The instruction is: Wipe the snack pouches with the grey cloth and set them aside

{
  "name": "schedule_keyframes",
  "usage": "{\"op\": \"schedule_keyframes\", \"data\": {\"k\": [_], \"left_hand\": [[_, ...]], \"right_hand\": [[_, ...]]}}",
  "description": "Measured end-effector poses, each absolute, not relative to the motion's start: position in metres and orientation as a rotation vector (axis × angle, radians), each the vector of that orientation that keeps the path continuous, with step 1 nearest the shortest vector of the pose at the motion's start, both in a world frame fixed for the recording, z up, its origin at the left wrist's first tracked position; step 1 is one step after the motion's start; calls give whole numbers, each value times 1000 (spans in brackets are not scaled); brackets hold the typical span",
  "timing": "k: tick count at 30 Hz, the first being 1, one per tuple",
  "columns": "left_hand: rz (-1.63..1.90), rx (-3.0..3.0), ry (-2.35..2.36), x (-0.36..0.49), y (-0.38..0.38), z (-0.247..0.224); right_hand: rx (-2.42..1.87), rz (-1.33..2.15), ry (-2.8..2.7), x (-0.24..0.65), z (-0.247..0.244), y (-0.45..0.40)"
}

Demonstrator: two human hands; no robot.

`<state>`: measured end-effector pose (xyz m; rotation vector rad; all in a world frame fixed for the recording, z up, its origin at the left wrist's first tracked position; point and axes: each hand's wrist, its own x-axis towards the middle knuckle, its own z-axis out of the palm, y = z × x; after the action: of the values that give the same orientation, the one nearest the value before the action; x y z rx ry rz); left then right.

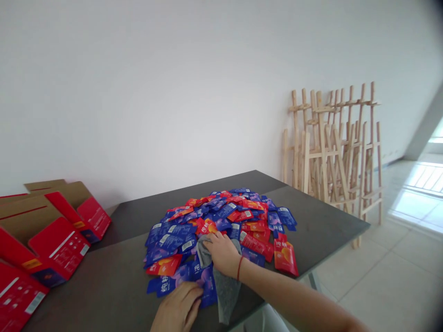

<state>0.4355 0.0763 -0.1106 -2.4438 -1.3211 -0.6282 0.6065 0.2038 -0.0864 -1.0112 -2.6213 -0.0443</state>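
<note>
Pouches, many, blue and red, flat: one overlapping heap over the middle of the bench, reaching toward the near edge. Red pouch, single: at the heap's right fringe, beside the near edge, printed face up. Cloth, grey, one: bunched on the front of the heap, its loose end trailing down to the near edge. Hands, two, apart from each other: right hand closed over the cloth, red cord at its wrist; left hand at the near edge, fingers bent against a blue pouch at the heap's front, whether gripping or only touching cannot be told. Boxes, red outside, brown inside, flaps raised: in a row at the left end of the bench. Easels, pale wood, several: on the floor past the right corner, by the wall
</note>
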Motion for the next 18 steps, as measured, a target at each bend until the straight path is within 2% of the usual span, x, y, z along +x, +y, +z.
{"op": "schedule_keyframes", "data": {"k": [3, 7, 13, 16, 18], "left_hand": [[-610, -2321, -1541, 440, 88, -121], [-523, -2288, -1604, 447, 97, -144], [-296, -2331, -1823, 466, 95, -135], [-464, -2419, -1812, 460, 94, -122], [-810, -2397, -1949, 448, 98, -115]], "right_hand": [[-897, -44, -2628, 613, -95, 174], [-866, -92, -2694, 610, -119, 153], [-951, 143, -2627, 606, -115, 193], [-977, 422, -2496, 613, -103, 215], [-975, 537, -2358, 617, -95, 216]]}}
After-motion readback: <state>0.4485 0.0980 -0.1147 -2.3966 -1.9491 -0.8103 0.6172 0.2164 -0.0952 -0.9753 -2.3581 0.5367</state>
